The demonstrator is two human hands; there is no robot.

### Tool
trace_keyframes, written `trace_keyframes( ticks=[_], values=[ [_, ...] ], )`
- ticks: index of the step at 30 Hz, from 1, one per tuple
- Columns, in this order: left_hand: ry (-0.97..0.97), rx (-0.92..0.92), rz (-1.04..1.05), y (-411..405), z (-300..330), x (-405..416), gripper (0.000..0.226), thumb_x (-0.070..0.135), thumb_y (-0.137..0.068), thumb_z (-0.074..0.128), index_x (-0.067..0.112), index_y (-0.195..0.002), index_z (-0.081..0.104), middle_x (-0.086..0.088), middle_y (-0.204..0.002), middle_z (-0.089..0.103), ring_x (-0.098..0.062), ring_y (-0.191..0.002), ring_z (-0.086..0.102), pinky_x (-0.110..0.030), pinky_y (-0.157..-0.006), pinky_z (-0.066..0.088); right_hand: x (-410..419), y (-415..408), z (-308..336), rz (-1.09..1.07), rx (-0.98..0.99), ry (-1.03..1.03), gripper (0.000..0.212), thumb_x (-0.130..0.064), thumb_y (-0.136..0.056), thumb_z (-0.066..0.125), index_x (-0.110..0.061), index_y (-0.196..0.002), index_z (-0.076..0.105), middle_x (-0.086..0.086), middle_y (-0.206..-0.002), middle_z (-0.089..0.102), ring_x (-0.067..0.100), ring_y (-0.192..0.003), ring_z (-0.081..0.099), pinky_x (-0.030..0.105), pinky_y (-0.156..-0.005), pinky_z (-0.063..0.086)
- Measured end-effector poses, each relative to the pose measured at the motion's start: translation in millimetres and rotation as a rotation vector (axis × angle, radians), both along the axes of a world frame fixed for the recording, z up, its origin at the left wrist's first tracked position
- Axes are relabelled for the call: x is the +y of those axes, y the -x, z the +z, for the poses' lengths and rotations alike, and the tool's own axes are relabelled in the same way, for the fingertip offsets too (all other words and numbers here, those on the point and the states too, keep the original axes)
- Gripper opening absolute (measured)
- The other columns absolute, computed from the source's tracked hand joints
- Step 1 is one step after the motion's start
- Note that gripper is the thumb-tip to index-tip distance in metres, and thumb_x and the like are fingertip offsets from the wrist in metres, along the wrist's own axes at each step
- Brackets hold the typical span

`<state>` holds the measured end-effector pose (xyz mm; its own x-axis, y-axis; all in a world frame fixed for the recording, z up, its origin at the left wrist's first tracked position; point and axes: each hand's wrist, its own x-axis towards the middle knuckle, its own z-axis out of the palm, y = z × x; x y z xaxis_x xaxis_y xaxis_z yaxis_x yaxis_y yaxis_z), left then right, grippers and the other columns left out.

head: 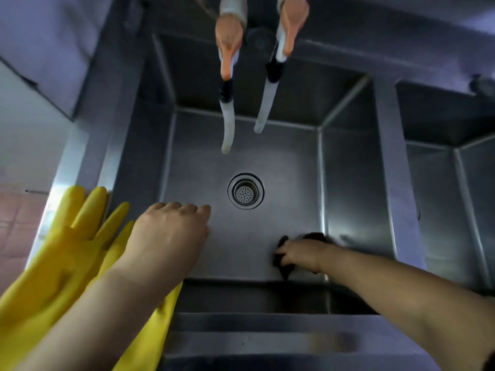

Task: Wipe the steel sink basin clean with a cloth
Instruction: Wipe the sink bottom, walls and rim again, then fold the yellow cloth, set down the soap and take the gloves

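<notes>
The steel sink basin [281, 162] fills the middle of the view, with a round strainer drain [245, 191] in its floor. My right hand [300, 254] is deep in the basin at the near right corner, gripping a dark cloth [313, 236] against the floor by the right wall. My left hand [168, 234] hovers over the near left part of the basin, fingers curled downward, holding nothing.
A pair of yellow rubber gloves [67, 245] lies over the left rim. Two taps with orange handles [227, 41] and white hoses [229, 129] hang over the back of the basin. A second basin [442, 156] lies to the right behind a steel divider.
</notes>
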<state>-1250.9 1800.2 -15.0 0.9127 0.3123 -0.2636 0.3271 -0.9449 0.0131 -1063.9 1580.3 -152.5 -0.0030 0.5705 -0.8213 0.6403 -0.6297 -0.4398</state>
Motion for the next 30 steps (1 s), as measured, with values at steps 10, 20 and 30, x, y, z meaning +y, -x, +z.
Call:
trace_keyframes(
  ticks=[10, 20, 30],
  values=[
    [0.321, -0.031, 0.194, 9, 56, -20, 0.019, 0.041, -0.091, 0.041, 0.025, -0.097, 0.048, 0.002, -0.101, 0.064, -0.020, -0.095, 0.060, -0.031, -0.070, 0.044, 20, 46, 124, -0.710, -0.344, -0.658, 0.081, 0.004, -0.090, 0.051, -0.040, -0.147, 0.015, -0.011, -0.140, 0.042, 0.006, -0.124, 0.046, 0.008, -0.097, 0.031],
    [1.295, -0.313, 0.654, -28, 130, -37, 0.022, 0.041, -0.082, 0.067, 0.025, -0.097, 0.063, 0.003, -0.098, 0.071, -0.013, -0.092, 0.067, -0.038, -0.087, 0.054, 59, 106, 229, -0.764, -0.395, -1.092, 0.091, -0.007, -0.090, 0.060, -0.038, -0.147, -0.003, -0.015, -0.149, 0.025, -0.015, -0.132, 0.026, 0.007, -0.105, 0.027],
    [1.692, -0.611, 0.792, -36, 163, -47, 0.024, -0.004, -0.083, 0.058, 0.015, -0.095, 0.066, -0.011, -0.081, 0.074, -0.030, -0.080, 0.071, -0.041, -0.069, 0.057, 21, 106, 254, -1.052, -0.407, -1.100, 0.063, -0.053, -0.088, 0.057, -0.046, -0.138, 0.020, -0.021, -0.144, 0.034, -0.005, -0.135, 0.030, 0.012, -0.108, 0.026]
  ],
)
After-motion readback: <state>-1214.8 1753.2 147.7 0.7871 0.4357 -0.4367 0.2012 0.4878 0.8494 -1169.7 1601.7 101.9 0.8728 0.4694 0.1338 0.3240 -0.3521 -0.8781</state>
